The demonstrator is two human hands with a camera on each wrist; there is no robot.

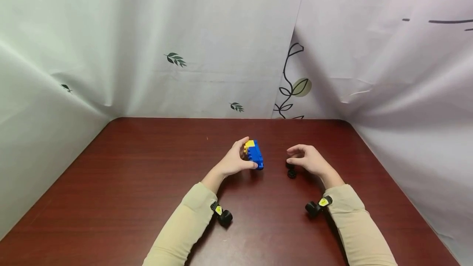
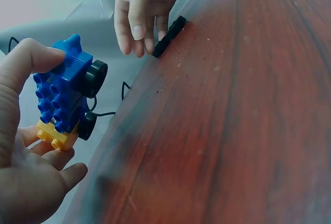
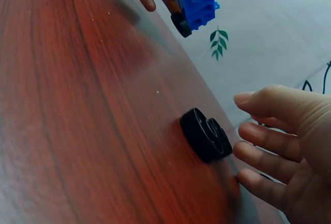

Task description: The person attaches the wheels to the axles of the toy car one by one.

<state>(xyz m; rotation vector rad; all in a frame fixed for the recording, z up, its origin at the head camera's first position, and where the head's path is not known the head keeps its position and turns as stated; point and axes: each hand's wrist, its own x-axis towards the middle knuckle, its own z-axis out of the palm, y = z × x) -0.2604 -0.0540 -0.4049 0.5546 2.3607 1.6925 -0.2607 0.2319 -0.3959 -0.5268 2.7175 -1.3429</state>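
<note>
My left hand (image 1: 233, 160) grips a blue and yellow toy brick car (image 1: 256, 155) at its two ends, thumb on one and fingers on the other. Held above the table, the car is tilted. In the left wrist view its studs face the palm, and two black wheels (image 2: 94, 79) show on one side. My right hand (image 1: 309, 159) hovers at two loose black toy wheels (image 1: 291, 173) lying close together on the table. Its fingers are loosely bent, fingertips just beside the loose wheels (image 3: 199, 133) in the right wrist view; whether they touch, I cannot tell.
The dark red wooden table (image 1: 148, 167) reaches back to a pale wall cloth (image 1: 207, 32) printed with leaves. Similar cloth hangs along both sides. Black wrist cameras (image 1: 223, 217) are strapped over both sleeves.
</note>
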